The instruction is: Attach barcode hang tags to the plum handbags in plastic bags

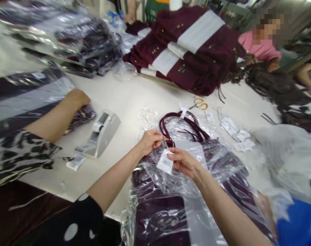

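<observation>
A maroon handbag lies in front of me, partly inside a clear plastic bag. Its looped handles stick out at the top, bound by a white strip. At the handle base, my left hand is closed in a pinch, apparently on the bag's plastic film; the fingertips partly hide it. Just to the right, my right hand grips a small white packet between thumb and fingers, over the plastic.
A tape dispenser stands to the left, near a co-worker's arm on a wrapped bag. Yellow-handled scissors and several white packets lie beyond. Stacked maroon bags and plastic-wrapped bags rise behind. Another person sits right.
</observation>
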Motion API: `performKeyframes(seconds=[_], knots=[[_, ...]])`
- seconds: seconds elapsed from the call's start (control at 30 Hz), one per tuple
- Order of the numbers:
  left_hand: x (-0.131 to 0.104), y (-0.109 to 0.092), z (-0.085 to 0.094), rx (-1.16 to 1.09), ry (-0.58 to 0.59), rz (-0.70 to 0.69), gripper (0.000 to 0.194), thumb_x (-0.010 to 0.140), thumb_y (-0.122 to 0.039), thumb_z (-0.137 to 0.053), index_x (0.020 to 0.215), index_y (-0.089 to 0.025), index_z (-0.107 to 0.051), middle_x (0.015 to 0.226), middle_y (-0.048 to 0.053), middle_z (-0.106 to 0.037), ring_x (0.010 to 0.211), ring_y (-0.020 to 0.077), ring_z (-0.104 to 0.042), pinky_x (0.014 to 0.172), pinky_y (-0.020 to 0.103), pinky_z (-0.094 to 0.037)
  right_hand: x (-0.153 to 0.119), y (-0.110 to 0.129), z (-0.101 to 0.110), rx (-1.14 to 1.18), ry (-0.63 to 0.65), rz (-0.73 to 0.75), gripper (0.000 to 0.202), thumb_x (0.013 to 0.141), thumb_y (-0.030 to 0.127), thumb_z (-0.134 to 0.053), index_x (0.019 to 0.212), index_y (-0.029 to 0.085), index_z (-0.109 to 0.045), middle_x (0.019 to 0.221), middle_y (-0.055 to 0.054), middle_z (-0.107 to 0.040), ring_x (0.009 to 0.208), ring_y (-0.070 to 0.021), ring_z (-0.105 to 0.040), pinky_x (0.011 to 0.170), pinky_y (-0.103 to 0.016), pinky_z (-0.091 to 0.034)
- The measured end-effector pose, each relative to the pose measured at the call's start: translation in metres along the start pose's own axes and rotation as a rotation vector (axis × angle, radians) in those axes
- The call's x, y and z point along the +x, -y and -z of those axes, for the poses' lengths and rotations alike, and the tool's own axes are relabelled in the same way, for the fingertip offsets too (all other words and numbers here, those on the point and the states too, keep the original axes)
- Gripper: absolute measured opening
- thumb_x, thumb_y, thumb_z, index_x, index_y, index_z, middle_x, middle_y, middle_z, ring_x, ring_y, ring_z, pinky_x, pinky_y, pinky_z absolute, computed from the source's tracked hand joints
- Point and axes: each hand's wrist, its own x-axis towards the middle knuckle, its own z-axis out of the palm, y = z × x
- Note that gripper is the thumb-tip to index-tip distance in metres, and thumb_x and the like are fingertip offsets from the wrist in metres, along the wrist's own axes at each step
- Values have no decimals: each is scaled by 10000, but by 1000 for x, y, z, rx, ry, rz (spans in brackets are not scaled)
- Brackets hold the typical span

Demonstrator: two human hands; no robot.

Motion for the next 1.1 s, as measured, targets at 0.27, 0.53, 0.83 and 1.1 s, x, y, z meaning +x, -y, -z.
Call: performKeyframes(seconds=[0.27, 0.53, 0.83, 1.1], knots=[[-18, 4, 6, -41, -51, 20, 243, 469, -242, -691, 629, -154, -532, 461, -15, -544, 305, 47, -366, 319, 186, -182, 6, -24, 0, 53, -122, 13, 669, 427, 122, -857, 1019, 165, -549, 927, -82, -660, 778, -208, -647, 640, -239, -566], [-51, -4, 3, 271, -101, 127, 111, 552, -152, -637, 587, -149, -532, 402, -73, -474, 359, 47, -400, 390, 179, -274, -9, -22, 0, 161, -207, -21, 611, 441, -46, -763, 967, 160, -532, 868, -76, -674, 712, -205, -662, 579, -205, -583], [-70, -14, -4, 314, 21, 188, 86, 618, -160, -594, 654, -152, -516, 406, -67, -495, 358, 54, -431, 390, 162, -292, -23, -24, -12, 235, -38, -17, 269, 584, -64, -647, 781, 102, -568, 745, -59, -667, 710, -205, -661, 647, -251, -593], [-82, -21, -9, 224, 103, 224, 191, 610, -236, -650, 697, -159, -499, 448, -55, -504, 364, 48, -433, 362, 142, -287, -24, -23, -18, 208, -87, -115, 100, 742, 27, -583, 817, 89, -561, 670, -52, -624, 531, -115, -589, 472, -185, -504]])
